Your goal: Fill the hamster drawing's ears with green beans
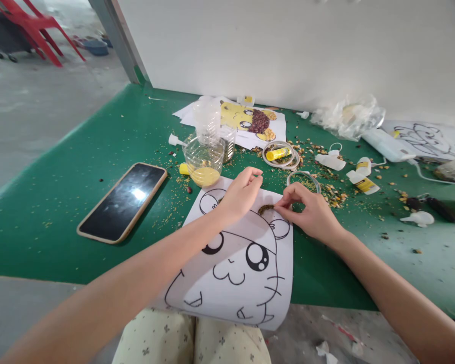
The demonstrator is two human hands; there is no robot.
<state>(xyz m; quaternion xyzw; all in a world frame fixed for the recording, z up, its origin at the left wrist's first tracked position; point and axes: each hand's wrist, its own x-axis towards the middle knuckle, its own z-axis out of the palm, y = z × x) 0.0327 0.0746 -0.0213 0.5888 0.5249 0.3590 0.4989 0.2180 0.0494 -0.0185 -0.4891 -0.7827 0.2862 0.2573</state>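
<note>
Bright, even daylight, soft and diffuse, seems to come from the open area far left. Shadows weak: faint ones under the forearms on the drawing sheet (pixel 246 273). Strong glare patch on the phone (pixel 123 201) screen (white hotspot mid-screen). White wall far side near blown out. Wide-angle bending at edges, table (pixel 60 202) edge curves. Near forearms slightly soft; centre sharp. Right far corner hazy.
</note>
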